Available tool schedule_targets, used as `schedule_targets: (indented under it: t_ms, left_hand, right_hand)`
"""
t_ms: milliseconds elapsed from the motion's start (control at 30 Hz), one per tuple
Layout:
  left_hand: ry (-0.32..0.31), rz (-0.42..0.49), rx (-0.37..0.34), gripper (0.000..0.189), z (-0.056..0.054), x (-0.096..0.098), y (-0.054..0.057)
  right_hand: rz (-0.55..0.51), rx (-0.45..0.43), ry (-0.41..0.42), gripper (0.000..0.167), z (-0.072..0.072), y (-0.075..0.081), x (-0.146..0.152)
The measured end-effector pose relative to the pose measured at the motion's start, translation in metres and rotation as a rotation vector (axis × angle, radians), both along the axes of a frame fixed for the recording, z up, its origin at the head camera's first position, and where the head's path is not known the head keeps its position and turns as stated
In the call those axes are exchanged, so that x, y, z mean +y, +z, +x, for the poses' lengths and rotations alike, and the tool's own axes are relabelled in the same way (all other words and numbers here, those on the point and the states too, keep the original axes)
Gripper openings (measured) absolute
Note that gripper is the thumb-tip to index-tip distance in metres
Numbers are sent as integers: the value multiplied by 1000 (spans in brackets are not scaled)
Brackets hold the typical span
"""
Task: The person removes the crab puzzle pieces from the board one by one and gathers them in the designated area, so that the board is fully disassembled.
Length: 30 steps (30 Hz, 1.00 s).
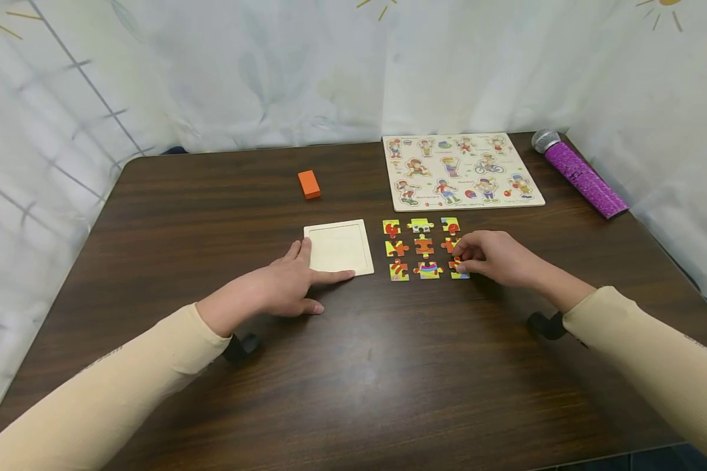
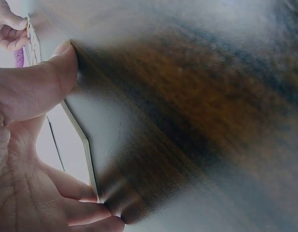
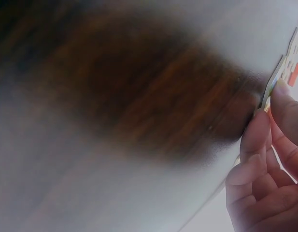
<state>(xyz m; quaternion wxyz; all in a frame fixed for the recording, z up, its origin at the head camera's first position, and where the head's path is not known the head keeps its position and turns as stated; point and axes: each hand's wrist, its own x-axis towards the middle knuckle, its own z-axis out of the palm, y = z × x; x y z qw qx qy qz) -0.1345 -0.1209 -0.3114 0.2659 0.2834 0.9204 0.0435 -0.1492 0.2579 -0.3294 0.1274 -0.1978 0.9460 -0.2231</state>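
My left hand point(image 1: 285, 281) is spread at the near left corner of a shallow wooden puzzle tray point(image 1: 337, 248). Its index finger lies along the tray's front edge, other fingertips touch the left side, and the thumb rests on the table. To the tray's right, small jigsaw pieces point(image 1: 423, 246) lie apart in three rows of three, yellow with red and orange. My right hand point(image 1: 497, 258) has curled fingers at the right column and pinches the near right puzzle piece point(image 1: 459, 275) between thumb and finger. The right wrist view shows those fingertips point(image 3: 283, 88) at the piece's edge.
A larger wooden board point(image 1: 464, 171) with children's sports pictures lies at the back right. Beside it is a glittery purple microphone point(image 1: 586, 176) near the table's right edge. An orange block point(image 1: 309, 184) sits behind the tray. A white patterned curtain point(image 1: 283, 72) hangs behind the dark table point(image 1: 353, 386).
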Motion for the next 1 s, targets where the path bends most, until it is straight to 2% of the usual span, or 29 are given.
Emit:
schedule_targets:
  t_ms: [567, 1000]
  left_hand:
    - [-5, -7, 4, 76, 0, 1, 1]
    - [-15, 2, 10, 75, 0, 0, 1]
  right_hand:
    - [0, -3, 5, 12, 1, 3, -2]
    - [11, 2, -18, 16, 1, 5, 1]
